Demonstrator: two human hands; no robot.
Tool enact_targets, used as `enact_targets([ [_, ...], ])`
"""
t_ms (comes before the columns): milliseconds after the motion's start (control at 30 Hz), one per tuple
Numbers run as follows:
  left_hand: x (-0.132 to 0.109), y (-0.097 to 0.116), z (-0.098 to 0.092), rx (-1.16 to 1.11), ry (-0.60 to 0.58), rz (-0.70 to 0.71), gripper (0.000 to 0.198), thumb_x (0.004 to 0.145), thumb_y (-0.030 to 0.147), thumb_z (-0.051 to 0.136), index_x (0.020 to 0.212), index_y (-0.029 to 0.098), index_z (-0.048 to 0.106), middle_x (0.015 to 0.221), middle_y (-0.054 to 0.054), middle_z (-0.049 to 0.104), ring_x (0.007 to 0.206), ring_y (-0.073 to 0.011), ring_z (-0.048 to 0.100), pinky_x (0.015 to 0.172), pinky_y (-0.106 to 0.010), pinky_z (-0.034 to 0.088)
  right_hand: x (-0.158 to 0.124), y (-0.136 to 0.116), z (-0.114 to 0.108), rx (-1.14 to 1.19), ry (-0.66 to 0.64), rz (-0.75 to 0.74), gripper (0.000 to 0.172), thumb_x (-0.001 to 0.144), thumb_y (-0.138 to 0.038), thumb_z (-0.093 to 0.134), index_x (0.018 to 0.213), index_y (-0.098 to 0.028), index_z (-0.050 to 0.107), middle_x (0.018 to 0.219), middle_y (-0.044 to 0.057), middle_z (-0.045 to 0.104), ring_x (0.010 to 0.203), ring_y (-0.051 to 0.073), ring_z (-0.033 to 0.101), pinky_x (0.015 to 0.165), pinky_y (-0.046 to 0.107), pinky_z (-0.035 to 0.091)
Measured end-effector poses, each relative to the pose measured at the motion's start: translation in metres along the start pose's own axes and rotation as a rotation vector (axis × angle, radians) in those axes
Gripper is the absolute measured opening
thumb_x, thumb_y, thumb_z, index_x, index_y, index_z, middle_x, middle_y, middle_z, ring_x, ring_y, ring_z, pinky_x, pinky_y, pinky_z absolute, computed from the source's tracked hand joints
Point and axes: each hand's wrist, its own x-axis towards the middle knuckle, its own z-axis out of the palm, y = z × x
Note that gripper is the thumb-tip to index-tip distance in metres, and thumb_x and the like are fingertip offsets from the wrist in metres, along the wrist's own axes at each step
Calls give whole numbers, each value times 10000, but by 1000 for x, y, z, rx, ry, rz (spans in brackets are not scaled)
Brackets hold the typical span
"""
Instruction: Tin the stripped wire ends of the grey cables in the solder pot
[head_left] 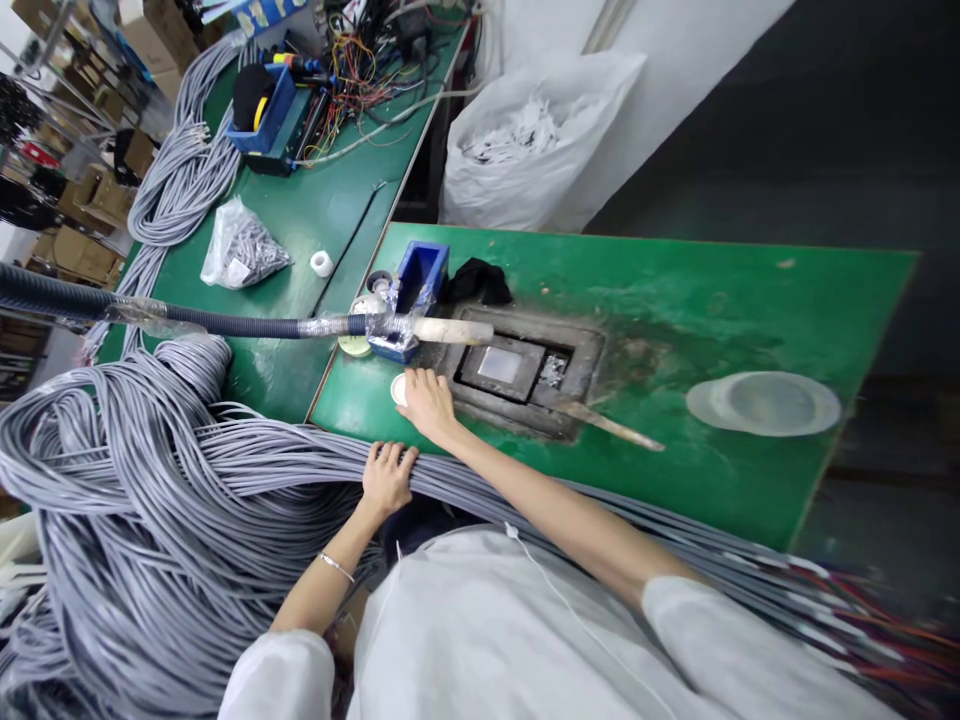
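My right hand (429, 402) is closed at the rim of a small white round dish (399, 389) on the green table; its fingers partly cover the dish. Nearer my body, my left hand (387, 480) curls over a thick bundle of grey cables (300, 455) along the table's front edge. The bundle passes under my right forearm towards stripped ends with coloured wires (862, 620) at the lower right. Just right of my right hand is a sooty recessed metal pot (501, 364) with a shiny square surface.
A ribbed hose (262, 325) with a pale nozzle reaches over the pot. Beside it are a blue bin (422, 275), a black cloth (480, 282) and a flat stick (619, 428). A translucent oval container (765, 404) sits at right. Behind stands a white sack (540, 150) of scraps.
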Motion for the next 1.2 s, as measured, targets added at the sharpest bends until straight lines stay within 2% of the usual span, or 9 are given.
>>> enact_targets([
  [167, 6, -5, -6, -22, -17, 42, 534, 693, 131, 564, 1227, 150, 556, 1216, -136, 611, 1119, -260, 544, 1051, -445, 355, -19, 6, -3, 84, 54, 4, 416, 921, -390, 590, 1259, -160, 510, 1290, 116, 499, 1114, 265, 532, 901, 465, 484],
  [367, 20, -11, -18, -43, -34, 66, 550, 686, 140, 570, 1235, 141, 542, 1232, -139, 606, 1111, -264, 552, 1069, -460, 316, -90, 38, 8, 189, 10, -48, 340, 942, -401, 559, 1173, -151, 562, 1115, 84, 598, 999, 218, 594, 844, 413, 514],
  [500, 26, -13, -26, -54, -45, 53, 556, 676, 132, 572, 1232, 139, 542, 1211, -143, 610, 1099, -275, 553, 1032, -475, 347, -131, 57, 15, 224, 6, -100, 444, 916, -485, 559, 1209, -152, 545, 1153, 106, 598, 1042, 240, 583, 863, 424, 500],
  [633, 30, -18, -32, -75, -55, 60, 592, 599, 155, 650, 1187, 165, 583, 1179, -137, 606, 1116, -300, 533, 1006, -494, 376, -142, 63, 19, 240, 47, -119, 477, 896, -476, 547, 1242, -148, 530, 1169, 139, 605, 1074, 272, 568, 884, 425, 488],
  [767, 26, -23, -33, -131, -18, 47, 644, 575, 167, 697, 1208, 183, 580, 1244, -140, 568, 1188, -320, 490, 1081, -543, 307, -150, 67, 23, 260, 107, -83, 493, 904, -501, 474, 1257, -159, 524, 1163, 162, 607, 1078, 315, 558, 896, 459, 476],
  [933, -7, -13, -19, -279, 76, -53, 595, 677, 94, 609, 1262, 185, 548, 1355, -142, 513, 1316, -300, 402, 1145, -559, 230, -184, 83, 13, 337, 150, 3, 641, 913, -612, 374, 1265, -92, 497, 1207, 249, 549, 1141, 394, 497, 922, 566, 433],
  [1033, -45, 7, 1, -416, 94, -142, 402, 758, 108, 563, 1141, 214, 622, 1235, -85, 618, 1218, -222, 517, 1140, -493, 298, -205, 85, -3, 435, 116, 28, 642, 924, -589, 377, 1266, -57, 487, 1210, 283, 528, 1186, 418, 457, 955, 615, 396],
  [1133, -83, 29, 33, -545, 76, -342, 239, 821, 107, 538, 1012, 187, 657, 1050, -72, 684, 1042, -185, 616, 1007, -432, 466, -215, 68, -21, 594, -32, -21, 493, 963, -460, 373, 1308, -122, 472, 1183, 216, 576, 1143, 334, 530, 976, 544, 433],
  [1200, -103, 40, 60, -614, 29, -532, 155, 863, 131, 548, 985, 143, 643, 968, -70, 680, 928, -175, 642, 861, -388, 542, -216, 46, -28, 724, -221, -106, 445, 980, -407, 349, 1335, -167, 468, 1173, 168, 606, 1088, 267, 586, 937, 448, 494],
])
